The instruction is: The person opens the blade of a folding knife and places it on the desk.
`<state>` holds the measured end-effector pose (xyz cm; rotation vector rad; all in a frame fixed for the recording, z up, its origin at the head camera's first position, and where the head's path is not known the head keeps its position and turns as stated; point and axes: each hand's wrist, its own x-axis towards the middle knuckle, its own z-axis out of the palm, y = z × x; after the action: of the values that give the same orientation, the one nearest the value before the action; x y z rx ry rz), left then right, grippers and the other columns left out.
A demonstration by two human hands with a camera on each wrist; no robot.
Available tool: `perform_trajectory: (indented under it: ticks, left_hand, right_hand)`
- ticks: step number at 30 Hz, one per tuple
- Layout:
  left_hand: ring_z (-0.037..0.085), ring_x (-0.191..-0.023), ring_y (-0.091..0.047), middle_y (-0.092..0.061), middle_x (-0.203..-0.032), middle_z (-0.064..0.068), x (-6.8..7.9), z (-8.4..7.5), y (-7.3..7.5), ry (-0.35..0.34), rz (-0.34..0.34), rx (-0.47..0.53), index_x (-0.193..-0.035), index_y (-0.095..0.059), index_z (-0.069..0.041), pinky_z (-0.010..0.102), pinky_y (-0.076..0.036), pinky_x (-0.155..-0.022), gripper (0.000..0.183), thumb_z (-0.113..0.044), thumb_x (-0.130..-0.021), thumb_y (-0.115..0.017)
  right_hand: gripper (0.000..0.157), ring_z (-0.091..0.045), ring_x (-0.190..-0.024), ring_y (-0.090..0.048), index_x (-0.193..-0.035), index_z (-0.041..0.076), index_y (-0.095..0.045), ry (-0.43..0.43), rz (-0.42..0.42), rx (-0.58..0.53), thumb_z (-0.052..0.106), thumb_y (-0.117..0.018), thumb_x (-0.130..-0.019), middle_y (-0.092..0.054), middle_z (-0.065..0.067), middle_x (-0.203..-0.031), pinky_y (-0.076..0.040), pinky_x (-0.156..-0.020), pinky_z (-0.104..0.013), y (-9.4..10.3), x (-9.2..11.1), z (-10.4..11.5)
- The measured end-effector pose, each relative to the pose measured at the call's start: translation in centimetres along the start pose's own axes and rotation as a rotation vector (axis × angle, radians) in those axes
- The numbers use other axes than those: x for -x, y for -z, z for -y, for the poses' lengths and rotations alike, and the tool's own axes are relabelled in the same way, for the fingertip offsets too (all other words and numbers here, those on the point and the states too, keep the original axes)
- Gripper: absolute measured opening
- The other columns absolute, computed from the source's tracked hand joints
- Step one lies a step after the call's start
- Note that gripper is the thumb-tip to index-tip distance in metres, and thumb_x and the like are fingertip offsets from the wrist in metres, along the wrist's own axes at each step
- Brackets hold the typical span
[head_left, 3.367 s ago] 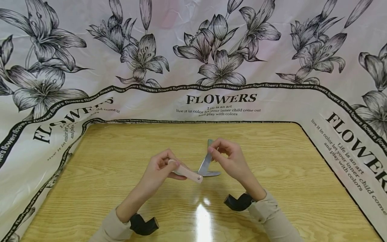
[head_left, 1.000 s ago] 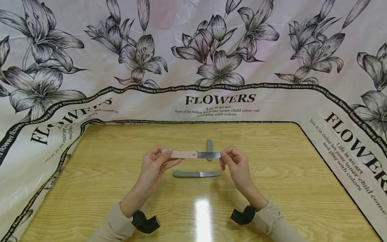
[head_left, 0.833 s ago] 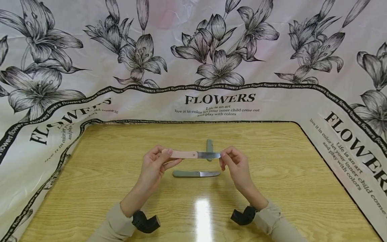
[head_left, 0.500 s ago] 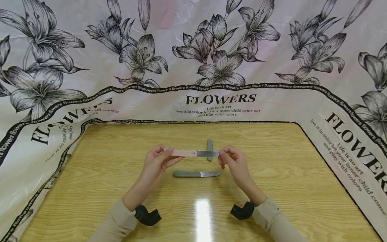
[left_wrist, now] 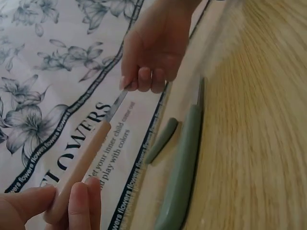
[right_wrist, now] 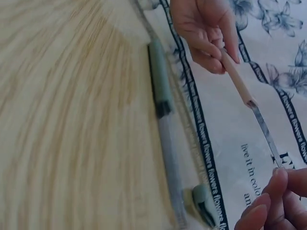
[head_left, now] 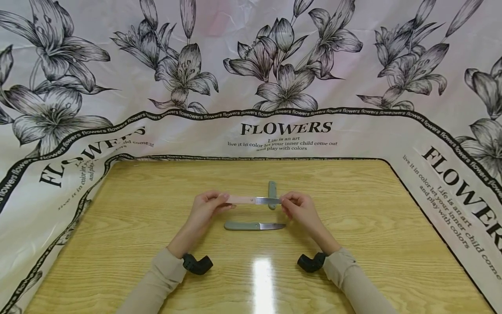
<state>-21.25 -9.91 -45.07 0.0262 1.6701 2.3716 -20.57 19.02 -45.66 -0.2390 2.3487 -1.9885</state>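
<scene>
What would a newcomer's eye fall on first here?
Probably the pink-handled knife, held above the table between the left hand and the right hand. Then the black flower drawings on the white cloth behind, and, lower in the head view, the open green-handled knife lying on the table.

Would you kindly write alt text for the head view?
Left hand holding a pink-handled knife by its handle, right hand pinching its blade end, above a wooden table. An open green-handled knife and another green handle lie there.
</scene>
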Motion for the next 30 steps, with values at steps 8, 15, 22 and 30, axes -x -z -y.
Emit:
perform_trajectory:
  ticks: [8, 15, 22, 30]
  left_hand:
    - [0.023, -0.074, -0.068, -0.067, -0.086, 0.016, -1.0, 1.6, 1.2, -0.037, -0.003, -0.145, -0.109, -0.059, 0.013, 0.039, -0.057, -0.078, 0.033, -0.01, -0.087, -0.067]
    - [0.027, -0.077, -0.069, -0.068, -0.092, 0.02, -1.5, 2.5, 1.8, -0.106, 0.035, -0.247, -0.111, -0.06, 0.013, 0.039, -0.058, -0.074, 0.034, -0.008, -0.086, -0.068]
    - [0.027, -0.077, -0.069, -0.068, -0.091, 0.018, -1.8, 3.0, 2.1, -0.134, 0.015, -0.313, -0.105, -0.065, 0.009, 0.037, -0.059, -0.069, 0.028, -0.011, -0.085, -0.07]
    - [0.028, -0.076, -0.068, -0.067, -0.091, 0.019, -2.0, 3.4, 2.2, -0.169, 0.011, -0.316, -0.102, -0.065, 0.01, 0.035, -0.059, -0.068, 0.027, -0.009, -0.084, -0.07]
  right_hand:
    - [0.024, -0.013, -0.047, -0.047, -0.094, -0.012, -0.062, -0.044, 0.085, 0.048, 0.011, -0.057, -0.095, -0.058, -0.023, -0.069, -0.041, -0.038, -0.023, 0.5, -0.4, -1.3]
    - [0.021, -0.011, -0.046, -0.047, -0.09, -0.007, -0.065, -0.067, 0.123, 0.096, 0.013, -0.06, -0.093, -0.057, -0.007, -0.061, -0.041, -0.037, -0.021, 0.9, -0.7, -2.5]
    - [0.018, -0.014, -0.043, -0.046, -0.087, -0.003, -0.068, -0.02, 0.143, 0.159, 0.012, -0.059, -0.093, -0.055, -0.013, -0.056, -0.042, -0.036, -0.024, 1.0, -0.4, -1.6]
    - [0.023, -0.019, -0.042, -0.05, -0.086, -0.004, -0.065, 0.003, 0.058, 0.218, 0.016, -0.058, -0.094, -0.055, -0.018, -0.057, -0.046, -0.035, -0.032, 0.9, -1.3, -1.2]
